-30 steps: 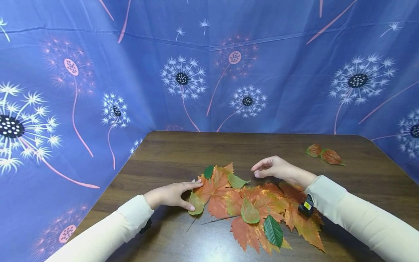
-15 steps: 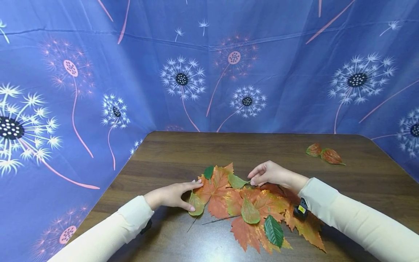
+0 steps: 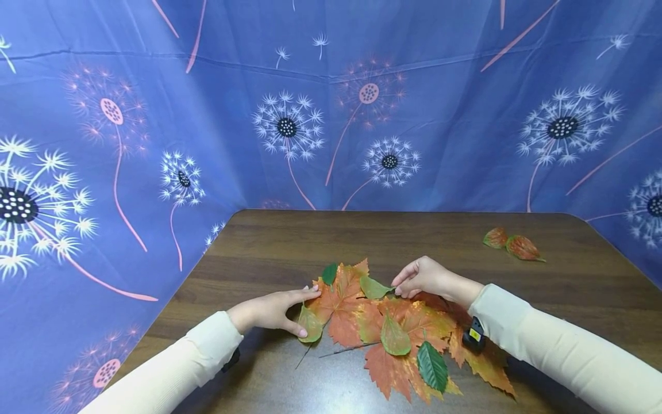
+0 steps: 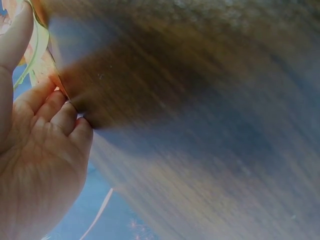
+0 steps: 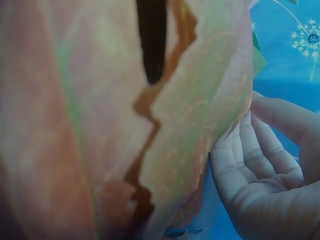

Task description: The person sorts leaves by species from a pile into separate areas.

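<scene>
In the head view, my left hand (image 3: 269,310) lies with spread fingers at the left end of the leaf layout. Its thumb touches a small green-brown leaf (image 3: 310,324), and its fingertips rest on the edge of an orange maple leaf (image 3: 338,296). My right hand (image 3: 433,280) pinches the stem end of a light green leaf (image 3: 373,287) that lies on the same maple leaf. The right wrist view has my right hand (image 5: 270,170) with its fingertips partly hidden behind a large maple leaf (image 5: 195,120). In the left wrist view, my left hand (image 4: 45,145) touches the leaf edge.
More orange maple leaves (image 3: 419,322) overlap at the centre, bearing another green-brown leaf (image 3: 395,336) and a dark green leaf (image 3: 432,366). Two reddish leaves (image 3: 523,248) lie at the back right of the wooden table (image 3: 289,241). A blue dandelion-print cloth (image 3: 445,115) hangs behind.
My right hand has come down and slightly left from above the table to the light green leaf's stem end and pinches it. My left hand has stayed in place.
</scene>
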`<state>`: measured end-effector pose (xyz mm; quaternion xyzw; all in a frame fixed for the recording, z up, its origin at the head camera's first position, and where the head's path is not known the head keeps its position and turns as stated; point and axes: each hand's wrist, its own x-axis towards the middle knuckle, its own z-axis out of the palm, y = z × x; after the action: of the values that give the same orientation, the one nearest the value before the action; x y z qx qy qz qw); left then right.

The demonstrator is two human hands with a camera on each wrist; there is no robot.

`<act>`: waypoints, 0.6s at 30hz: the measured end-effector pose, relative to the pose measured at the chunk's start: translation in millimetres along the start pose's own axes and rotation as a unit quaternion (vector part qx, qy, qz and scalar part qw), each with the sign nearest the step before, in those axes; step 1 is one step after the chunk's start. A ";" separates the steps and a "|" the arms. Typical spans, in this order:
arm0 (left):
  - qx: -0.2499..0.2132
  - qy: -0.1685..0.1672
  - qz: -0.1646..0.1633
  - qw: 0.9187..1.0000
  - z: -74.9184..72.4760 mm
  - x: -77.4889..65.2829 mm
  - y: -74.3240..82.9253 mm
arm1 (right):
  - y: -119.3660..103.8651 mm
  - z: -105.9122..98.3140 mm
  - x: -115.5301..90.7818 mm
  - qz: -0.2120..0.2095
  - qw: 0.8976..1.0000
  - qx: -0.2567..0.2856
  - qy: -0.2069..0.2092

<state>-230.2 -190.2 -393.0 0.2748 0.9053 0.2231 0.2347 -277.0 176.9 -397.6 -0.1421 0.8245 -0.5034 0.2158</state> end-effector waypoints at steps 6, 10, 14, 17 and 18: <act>-0.007 0.000 -0.010 1.000 0.4 -1.0 2.1 | 1.5 2.4 1.8 -0.004 1.000 0.003 0.007; -0.008 0.000 -0.009 1.000 1.1 -1.3 2.0 | -0.3 6.0 1.8 -0.004 1.000 0.002 0.010; 0.000 0.001 -0.003 1.000 1.2 -0.6 1.4 | -3.6 8.7 0.2 -0.002 1.000 -0.001 0.014; 0.003 0.002 -0.001 1.000 0.9 -0.3 1.3 | -5.4 8.4 -0.5 0.004 1.000 0.003 0.022; 0.005 0.003 -0.001 1.000 0.7 -0.3 1.5 | -5.7 7.9 -0.7 0.002 1.000 0.003 0.025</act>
<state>-229.0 -189.0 -392.7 0.2744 0.9073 0.2196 0.2308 -272.4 168.6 -395.5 -0.1270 0.8283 -0.5089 0.1969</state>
